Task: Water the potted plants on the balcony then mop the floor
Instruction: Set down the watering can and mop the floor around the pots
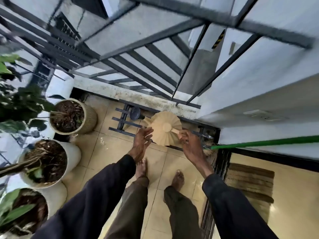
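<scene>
Balcony tiles, wet and shiny: that's the floor (110, 149) I'm standing on barefoot, with the dark railing (155, 66) straight ahead above a stained ledge (138, 97). Along my left sit three pots, the far pot (89, 116), the middle pot (74, 154) and the near pot (57, 194), all full of dark soil and leaves. Down by the ledge is a beige ribbed thing (164, 133), honestly can't tell exactly what it is from up here. My right hand (189, 145) pinches the little handle sticking out of its middle. My left hand (140, 142) is loose with fingers spread, right at its left edge, can't say if it's touching. Just behind it there's a dark round thing (135, 113). On my right a green pole (259, 143) runs along the wall, and a brown mat (250, 183) lies past the door track.
</scene>
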